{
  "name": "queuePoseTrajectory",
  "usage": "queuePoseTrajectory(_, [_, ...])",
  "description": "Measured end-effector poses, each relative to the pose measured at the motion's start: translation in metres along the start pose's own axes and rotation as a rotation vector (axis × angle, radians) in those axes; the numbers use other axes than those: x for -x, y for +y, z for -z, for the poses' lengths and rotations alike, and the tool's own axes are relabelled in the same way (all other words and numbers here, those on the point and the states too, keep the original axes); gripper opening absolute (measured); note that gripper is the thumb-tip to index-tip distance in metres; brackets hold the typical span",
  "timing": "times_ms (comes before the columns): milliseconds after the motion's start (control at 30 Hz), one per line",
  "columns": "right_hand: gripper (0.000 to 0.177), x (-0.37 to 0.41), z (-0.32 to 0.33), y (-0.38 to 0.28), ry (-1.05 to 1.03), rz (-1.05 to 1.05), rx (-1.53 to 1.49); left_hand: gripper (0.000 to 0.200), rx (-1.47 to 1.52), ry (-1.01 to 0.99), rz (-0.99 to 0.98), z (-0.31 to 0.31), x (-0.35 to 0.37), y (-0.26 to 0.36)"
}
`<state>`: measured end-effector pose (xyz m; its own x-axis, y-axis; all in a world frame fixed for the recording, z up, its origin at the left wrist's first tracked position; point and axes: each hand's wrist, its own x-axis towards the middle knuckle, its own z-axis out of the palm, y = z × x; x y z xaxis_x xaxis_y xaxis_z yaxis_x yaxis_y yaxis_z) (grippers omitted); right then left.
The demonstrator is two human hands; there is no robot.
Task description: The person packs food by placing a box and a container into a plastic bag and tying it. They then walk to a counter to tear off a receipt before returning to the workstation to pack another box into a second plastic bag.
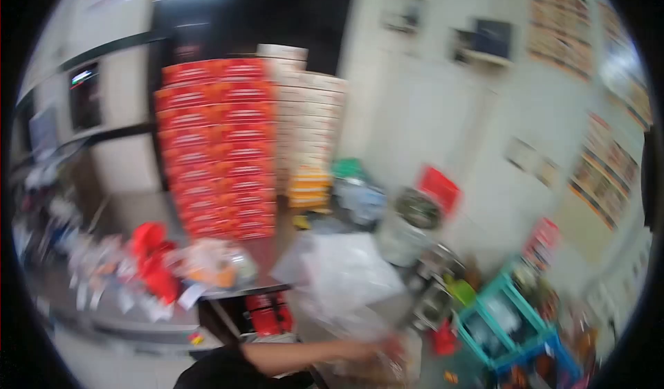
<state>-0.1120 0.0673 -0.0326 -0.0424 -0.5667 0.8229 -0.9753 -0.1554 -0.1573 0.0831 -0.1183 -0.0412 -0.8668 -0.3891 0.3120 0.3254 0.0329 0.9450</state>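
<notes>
From the bottom edge my left forearm, in a black sleeve, stretches to the right. My left hand [384, 349] is smeared by motion at its end, so I cannot tell whether its fingers are closed. It overlaps a clear plastic bag [377, 373] with something brownish in it, low in the view. Just above the hand, white translucent plastic sheets or bags [349, 268] lie spread over the counter. My right hand is out of view.
Red boxes [221, 150] stand in a tall stack, beside white boxes [315, 115] and yellow boxes [309, 187]. Rightward are a lined bin [401, 240], a teal crate [510, 285] and a blue crate [567, 353]. Bagged items [214, 261] and a red bag [155, 264] lie left.
</notes>
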Motion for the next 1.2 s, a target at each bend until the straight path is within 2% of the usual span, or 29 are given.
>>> queuePoseTrajectory(33, [0.024,0.03,0.001,0.009,-0.734,0.167,0.03,0.044,-0.114,-0.004,0.062,0.008,0.007,0.064])
queuePoseTrajectory(67, [0.041,0.025,-0.011,0.01,-0.171,0.481,0.06,0.046,-0.212,0.148,-0.131,0.005,0.004,0.088])
queuePoseTrajectory(100, [0.042,0.002,-0.01,0.002,-0.153,0.408,-0.015,0.047,-0.076,0.303,0.068,0.002,-0.003,0.116])
queuePoseTrajectory(167, [0.043,-0.052,0.001,-0.003,-0.027,0.235,-0.129,0.042,0.371,0.499,0.127,-0.017,-0.036,0.161])
queuePoseTrajectory(200, [0.044,-0.077,0.004,-0.006,0.061,0.195,-0.191,0.042,0.378,0.465,0.144,-0.016,-0.039,0.16])
queuePoseTrajectory(267, [0.046,-0.11,0.004,-0.009,0.216,0.141,-0.285,0.037,0.471,0.554,0.456,-0.011,-0.047,0.151])
queuePoseTrajectory(300, [0.046,-0.118,0.003,-0.009,0.27,0.126,-0.331,0.037,0.475,0.531,0.469,-0.009,-0.051,0.153])
queuePoseTrajectory(367, [0.048,-0.131,-0.01,-0.009,0.339,0.088,-0.398,0.036,0.393,0.628,0.406,-0.001,-0.056,0.159])
queuePoseTrajectory(400, [0.049,-0.132,-0.019,-0.008,0.355,0.056,-0.415,0.041,0.492,0.48,0.397,0.018,-0.049,0.148])
queuePoseTrajectory(433, [0.05,-0.135,-0.03,-0.008,0.37,0.031,-0.441,0.041,0.499,0.466,0.418,0.025,-0.053,0.142])
queuePoseTrajectory(500, [0.052,-0.128,-0.053,-0.005,0.36,-0.059,-0.458,0.048,-0.089,0.404,0.162,0.035,-0.06,0.129])
queuePoseTrajectory(533, [0.052,-0.12,-0.062,0.0,0.355,-0.074,-0.441,0.048,-0.077,0.389,0.174,0.038,-0.063,0.109])
queuePoseTrajectory(600, [0.038,-0.082,-0.092,0.012,0.083,-0.526,-0.608,0.053,-0.683,0.732,-0.037,0.044,-0.068,0.061])
queuePoseTrajectory(633, [0.032,-0.056,-0.11,0.016,-0.056,-0.758,-0.69,0.053,-0.676,0.717,-0.027,0.049,-0.065,0.058])
queuePoseTrajectory(700, [0.023,-0.016,-0.142,0.031,-0.338,-1.206,-0.839,0.048,-1.703,0.04,0.086,0.065,-0.057,0.054])
queuePoseTrajectory(733, [0.023,-0.009,-0.155,0.042,-0.483,-1.424,-0.908,0.041,-1.643,-0.079,0.087,0.086,-0.028,0.003])
queuePoseTrajectory(767, [0.02,-0.025,-0.168,0.061,-0.39,-1.207,-0.783,0.041,-1.636,-0.085,0.083,0.094,-0.012,-0.018])
queuePoseTrajectory(800, [0.019,-0.061,-0.175,0.08,-0.304,-0.992,-0.658,0.043,-1.789,-0.031,0.016,0.1,0.001,-0.034])
queuePoseTrajectory(833, [0.014,-0.11,-0.178,0.083,-0.249,-0.782,-0.383,0.047,-1.941,0.027,-0.057,0.105,0.011,-0.045])
queuePoseTrajectory(867, [0.017,-0.128,-0.207,0.105,-0.237,-0.547,-0.264,0.047,-1.937,0.018,-0.061,0.111,0.02,-0.053])
queuePoseTrajectory(933, [0.026,-0.145,-0.254,0.139,-0.768,-0.43,0.086,0.045,-1.77,-0.043,-0.021,0.117,0.037,-0.063])
queuePoseTrajectory(967, [0.026,-0.148,-0.269,0.153,-0.774,-0.437,0.083,0.045,-1.765,-0.05,-0.016,0.117,0.035,-0.061])
queuePoseTrajectory(1033, [0.029,-0.154,-0.29,0.171,-0.937,-0.15,-0.034,0.046,-1.755,0.018,-0.178,0.114,0.023,-0.053])
queuePoseTrajectory(1167, [0.022,-0.144,-0.298,0.17,-1.048,-0.131,0.037,0.042,-1.59,-0.021,-0.111,0.11,0.016,-0.038])
queuePoseTrajectory(1200, [0.019,-0.142,-0.297,0.168,-1.148,-0.102,0.112,0.041,-1.544,-0.017,-0.098,0.109,0.014,-0.033])
